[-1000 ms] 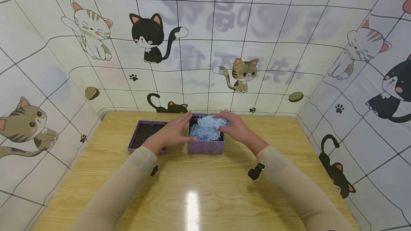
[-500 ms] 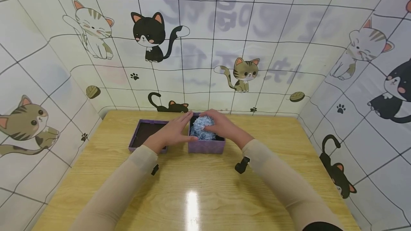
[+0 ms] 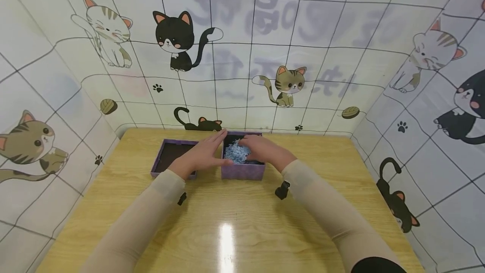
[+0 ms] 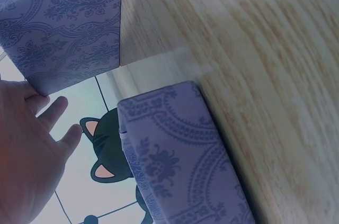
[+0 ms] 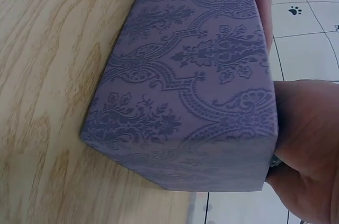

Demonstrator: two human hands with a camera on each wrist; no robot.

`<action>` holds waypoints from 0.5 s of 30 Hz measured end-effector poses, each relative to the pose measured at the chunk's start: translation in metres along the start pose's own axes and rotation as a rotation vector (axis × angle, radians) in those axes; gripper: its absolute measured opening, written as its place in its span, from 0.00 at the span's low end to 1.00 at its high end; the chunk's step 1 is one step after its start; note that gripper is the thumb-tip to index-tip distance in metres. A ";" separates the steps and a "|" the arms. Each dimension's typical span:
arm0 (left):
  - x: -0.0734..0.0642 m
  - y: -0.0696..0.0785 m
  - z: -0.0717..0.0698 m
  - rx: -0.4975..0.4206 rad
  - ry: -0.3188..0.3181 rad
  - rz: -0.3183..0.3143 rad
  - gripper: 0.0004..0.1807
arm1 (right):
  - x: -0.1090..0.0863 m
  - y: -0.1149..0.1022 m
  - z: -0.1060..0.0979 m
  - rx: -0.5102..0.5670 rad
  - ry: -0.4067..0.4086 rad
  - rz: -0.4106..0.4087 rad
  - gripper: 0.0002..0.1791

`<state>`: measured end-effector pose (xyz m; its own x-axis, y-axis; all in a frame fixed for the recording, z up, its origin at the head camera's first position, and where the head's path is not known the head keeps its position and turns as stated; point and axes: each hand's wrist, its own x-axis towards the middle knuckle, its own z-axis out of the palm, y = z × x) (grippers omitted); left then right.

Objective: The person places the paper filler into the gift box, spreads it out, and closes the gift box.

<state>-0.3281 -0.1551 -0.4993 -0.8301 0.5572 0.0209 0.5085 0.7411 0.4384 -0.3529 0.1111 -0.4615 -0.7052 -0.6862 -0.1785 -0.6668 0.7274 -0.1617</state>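
A purple patterned box with a dark inside stands near the back of the table. Light-blue shredded paper lies in its left part as a bunched clump. My right hand reaches over the box's right side and holds the clump between thumb and fingers; the fingertips are partly hidden inside. My left hand steadies the box's left side, thumb at the front rim and fingers stretched toward the back corner. In the left wrist view those fingers look fairly straight beside the box.
A shallow purple lid, dark inside, lies left of the box, partly beneath my left hand and wrist. A cat-printed sheet hangs behind and along both sides. The wooden table stretches toward me.
My right hand has moved left and down into the box, bunching the shredded paper into a smaller, lower clump on the left. The left hand and the box have stayed put.
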 end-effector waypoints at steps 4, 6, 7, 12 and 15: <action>0.001 0.000 -0.001 0.000 -0.007 0.003 0.68 | -0.005 0.001 -0.005 -0.013 0.011 -0.022 0.36; 0.001 0.000 -0.001 -0.001 -0.011 0.002 0.69 | -0.009 0.002 -0.008 -0.007 0.050 -0.035 0.38; 0.001 -0.001 -0.001 -0.001 -0.011 0.002 0.69 | -0.012 0.002 -0.010 -0.009 0.076 -0.042 0.39; 0.001 -0.001 0.000 -0.003 -0.002 -0.009 0.69 | -0.027 0.006 -0.018 0.057 0.211 -0.053 0.42; 0.002 -0.003 0.001 -0.003 0.003 -0.005 0.69 | -0.036 0.009 -0.021 0.148 0.298 -0.046 0.37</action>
<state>-0.3311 -0.1554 -0.5012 -0.8331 0.5526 0.0214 0.5039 0.7426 0.4412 -0.3387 0.1420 -0.4357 -0.7292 -0.6736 0.1203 -0.6728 0.6737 -0.3057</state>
